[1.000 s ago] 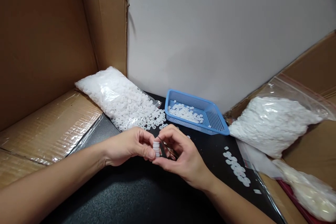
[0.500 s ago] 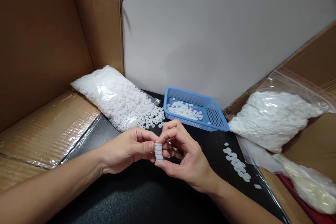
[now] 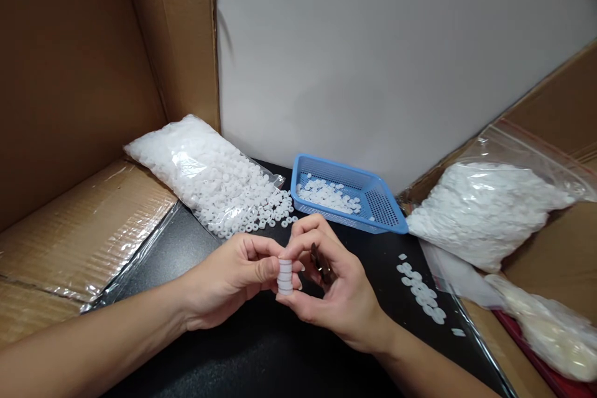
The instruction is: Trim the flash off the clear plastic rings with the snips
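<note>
A short upright stack of white plastic discs (image 3: 285, 278) is held between my two hands above the black table. My left hand (image 3: 233, 280) is closed, its thumb and index finger pinching the stack from the left side. From the right, my right hand (image 3: 342, 286) grips the same stack, with the index finger at its top and the thumb at its base. A small dark metal tool (image 3: 321, 263) is tucked inside the curled fingers of my right hand; its kind is hard to make out.
A clear bag of white rings (image 3: 200, 168) spills onto the black table (image 3: 242, 354). Behind my hands stands a blue basket (image 3: 387, 211) holding white pieces. At right lie loose white discs (image 3: 422, 292), a bag of white pieces (image 3: 485, 211) and a bag of cream-coloured things (image 3: 550, 329).
Both hands and the stack have shifted slightly down and right. The discs now sit more evenly in line. The metal tool in my right hand has turned and shows more.
</note>
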{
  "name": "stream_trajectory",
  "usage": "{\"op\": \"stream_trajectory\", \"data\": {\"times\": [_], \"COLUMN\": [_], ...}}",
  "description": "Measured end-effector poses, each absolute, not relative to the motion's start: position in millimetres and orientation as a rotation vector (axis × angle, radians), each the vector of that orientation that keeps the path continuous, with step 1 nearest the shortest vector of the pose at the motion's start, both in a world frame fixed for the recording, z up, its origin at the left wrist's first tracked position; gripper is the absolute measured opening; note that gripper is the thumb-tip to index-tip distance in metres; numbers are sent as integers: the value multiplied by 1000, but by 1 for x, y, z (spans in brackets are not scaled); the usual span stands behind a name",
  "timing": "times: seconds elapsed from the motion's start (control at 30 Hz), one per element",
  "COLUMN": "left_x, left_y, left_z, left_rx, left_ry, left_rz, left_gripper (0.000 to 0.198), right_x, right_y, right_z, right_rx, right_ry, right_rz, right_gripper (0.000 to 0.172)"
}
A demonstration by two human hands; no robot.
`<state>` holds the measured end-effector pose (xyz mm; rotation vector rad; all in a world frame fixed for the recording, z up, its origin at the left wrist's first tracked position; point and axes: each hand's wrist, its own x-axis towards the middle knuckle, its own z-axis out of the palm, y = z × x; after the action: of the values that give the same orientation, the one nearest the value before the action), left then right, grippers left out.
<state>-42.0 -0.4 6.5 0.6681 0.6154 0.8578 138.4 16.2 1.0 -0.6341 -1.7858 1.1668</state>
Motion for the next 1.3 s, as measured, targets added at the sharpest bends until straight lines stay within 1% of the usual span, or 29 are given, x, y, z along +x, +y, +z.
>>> {"op": "stream_trajectory", "data": {"times": [0.17,0.27,0.33,0.4,0.5,0.6,0.73,0.8,0.93,1.03,1.13,1.3], "left_x": [-42,-41,-41,-42,-46,-50,-55,-56,-57,-57,-56,-56], "left_y": [-1,-2,-1,0,2,4,6,7,8,6,4,5], "left_z": [7,7,7,9,12,13,12,13,19,21,20,21], "left_rx": [691,716,756,817,896,937,934,918,933,955,972,1007], "left_ry": [619,620,625,656,754,812,814,778,663,646,664,703], "left_rz": [781,800,831,867,877,816,768,737,662,690,717,730], "left_gripper": [32,31,35,37,26,14,4,4,21,24,30,18], "right_x": [141,141,141,141,141,141,142,142,144,143,143,142], "right_y": [16,17,17,18,18,18,17,17,17,17,16,16], "right_z": [0,0,0,1,3,3,2,3,6,7,6,4], "right_rx": [-625,-611,-612,-625,-640,-627,-617,-605,-600,-609,-630,-650], "right_ry": [-1762,-1772,-1798,-1852,-1962,-2011,-1980,-1955,-1908,-1871,-1864,-1858], "right_rz": [1300,1294,1210,1037,732,622,669,734,869,975,1005,975], "right_gripper": [33,33,33,33,34,31,29,31,33,30,29,30]}}
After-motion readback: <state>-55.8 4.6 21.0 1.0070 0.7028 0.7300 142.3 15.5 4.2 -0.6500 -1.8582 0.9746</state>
